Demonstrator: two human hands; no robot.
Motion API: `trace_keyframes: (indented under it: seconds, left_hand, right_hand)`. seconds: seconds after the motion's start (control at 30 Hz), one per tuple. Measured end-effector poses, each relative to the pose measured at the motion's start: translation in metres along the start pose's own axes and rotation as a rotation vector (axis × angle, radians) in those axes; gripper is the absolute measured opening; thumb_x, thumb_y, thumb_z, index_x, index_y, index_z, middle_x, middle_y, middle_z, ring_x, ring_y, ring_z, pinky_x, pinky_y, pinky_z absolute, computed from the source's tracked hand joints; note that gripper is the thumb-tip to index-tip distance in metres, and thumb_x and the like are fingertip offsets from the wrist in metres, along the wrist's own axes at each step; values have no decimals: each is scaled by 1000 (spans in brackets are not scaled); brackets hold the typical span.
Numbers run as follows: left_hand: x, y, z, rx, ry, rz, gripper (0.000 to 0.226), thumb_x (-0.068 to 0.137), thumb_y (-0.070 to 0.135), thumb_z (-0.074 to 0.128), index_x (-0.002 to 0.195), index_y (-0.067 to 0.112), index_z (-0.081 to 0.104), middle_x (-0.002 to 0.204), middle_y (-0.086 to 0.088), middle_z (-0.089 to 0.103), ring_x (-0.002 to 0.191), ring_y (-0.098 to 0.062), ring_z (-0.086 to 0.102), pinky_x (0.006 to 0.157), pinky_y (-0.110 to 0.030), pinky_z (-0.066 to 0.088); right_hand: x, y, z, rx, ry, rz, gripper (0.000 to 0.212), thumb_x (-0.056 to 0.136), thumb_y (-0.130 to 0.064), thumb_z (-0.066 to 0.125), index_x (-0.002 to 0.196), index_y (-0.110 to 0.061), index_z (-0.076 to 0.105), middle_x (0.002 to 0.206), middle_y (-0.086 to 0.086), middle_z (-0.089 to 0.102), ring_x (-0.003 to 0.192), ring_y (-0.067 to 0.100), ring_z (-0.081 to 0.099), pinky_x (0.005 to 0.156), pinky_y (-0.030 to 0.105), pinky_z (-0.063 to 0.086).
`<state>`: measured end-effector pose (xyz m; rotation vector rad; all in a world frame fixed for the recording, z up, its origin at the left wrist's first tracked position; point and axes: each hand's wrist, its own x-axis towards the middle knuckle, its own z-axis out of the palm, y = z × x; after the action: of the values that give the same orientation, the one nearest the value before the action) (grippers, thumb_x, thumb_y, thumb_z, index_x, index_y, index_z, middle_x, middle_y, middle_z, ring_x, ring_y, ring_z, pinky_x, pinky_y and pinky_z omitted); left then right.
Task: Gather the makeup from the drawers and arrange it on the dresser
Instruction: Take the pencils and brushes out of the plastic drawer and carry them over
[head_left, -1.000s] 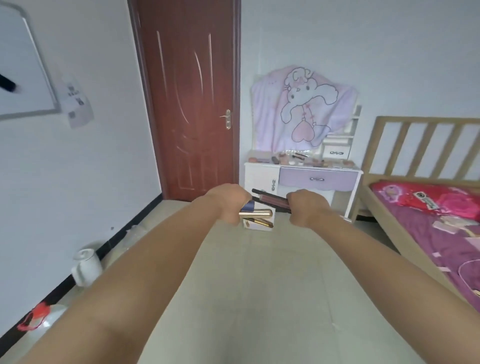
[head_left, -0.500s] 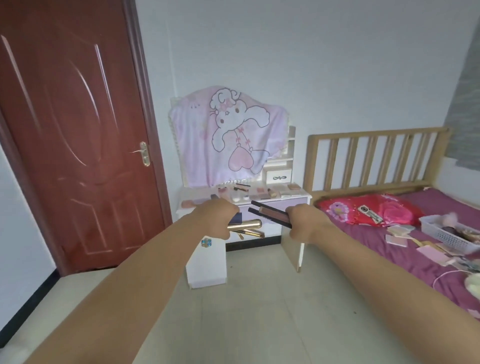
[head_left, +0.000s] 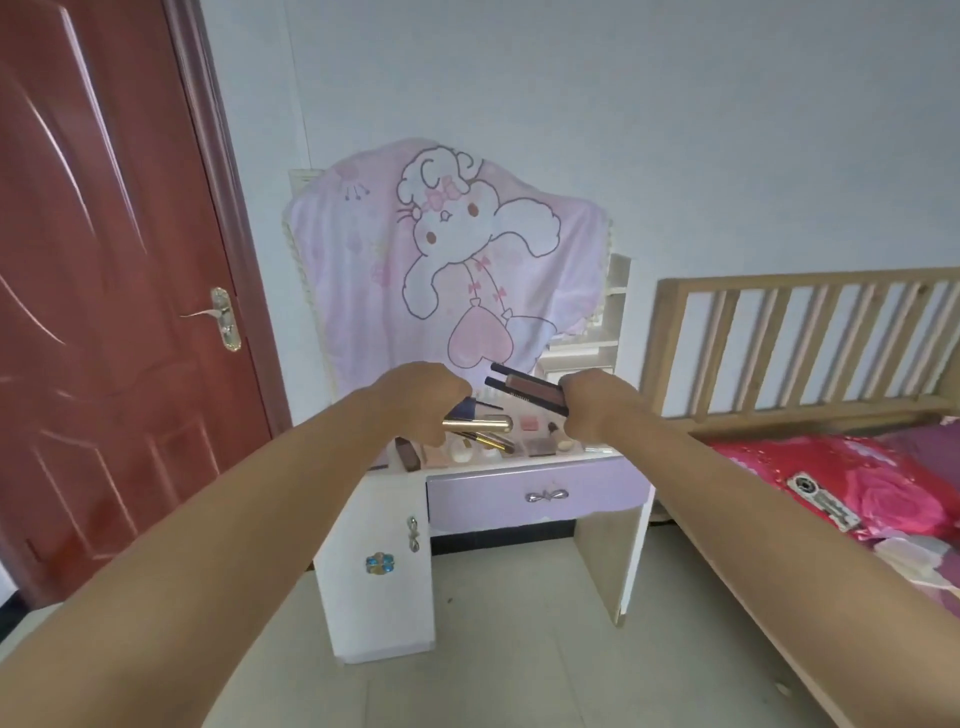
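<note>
Both arms reach forward at chest height in front of the white and lilac dresser (head_left: 535, 493). My left hand (head_left: 421, 397) grips a gold tube (head_left: 478, 425) along with a dark blue item and a thinner gold stick. My right hand (head_left: 597, 402) holds a flat dark palette (head_left: 535, 391) together with slim black pencils that point left. Several makeup items (head_left: 540, 444) lie on the dresser top just beyond my hands. The lilac drawer (head_left: 540, 496) under the top is closed.
A pink cartoon towel (head_left: 447, 249) hangs over the dresser's mirror. A red-brown door (head_left: 104, 291) stands at the left. A wooden bed (head_left: 810, 332) with a red pillow (head_left: 852, 483) fills the right. Pale floor tiles lie below the dresser.
The view has closed in on the dresser, which has grown from a small shape across the room to fill the middle. Both hands keep the same hold on their makeup.
</note>
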<state>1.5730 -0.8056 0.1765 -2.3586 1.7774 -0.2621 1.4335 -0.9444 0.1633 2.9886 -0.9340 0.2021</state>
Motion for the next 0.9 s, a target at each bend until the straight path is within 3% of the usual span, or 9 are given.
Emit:
trace_keyframes:
  seconds: [0.13,0.33,0.47,0.53,0.73,0.9]
  left_hand:
    - [76,-56,34,6,-28,-15,15,80,11,57,88,16,45,64,9,34,77,-16,42,51,-16,23]
    - [200,-158,71,-21,5,-21,16,78,9,57,93,14,52,65,8,37,77,-17,43,51,-17,23]
    - [285,-211,87,-56,39,-26,21,78,9,57,98,11,54,64,11,34,76,-18,43,62,-25,31]
    - [324,-228,102,-66,30,-18,24,77,9,58,101,10,54,64,10,34,76,-18,43,64,-26,31]
    - [409,-251,186,-121,-32,-12,17,78,7,52,86,20,45,63,10,33,73,-18,42,51,-21,26]
    - [468,-276,271,-198,-164,-77,14,77,7,52,84,17,45,71,4,44,73,-19,44,59,-24,35]
  right_hand:
    - [97,11,35,-15,-10,8,22,80,-10,57,101,-10,54,99,9,56,82,26,50,67,27,39]
    - [244,29,66,-76,-41,31,22,79,-4,48,100,-10,54,103,11,57,99,29,57,69,28,41]
    - [334,37,74,-45,-43,73,13,78,-3,46,85,-13,41,89,4,45,85,27,51,66,28,36]
    - [371,42,86,-53,-73,95,14,79,-2,46,85,-13,39,86,3,44,81,25,48,67,29,37]
    - [470,67,158,9,-175,131,12,77,-3,49,84,-11,43,86,6,49,89,28,56,67,28,40]
    - [552,90,248,38,-350,142,20,79,-5,49,98,-9,54,107,9,58,101,28,58,73,29,44]
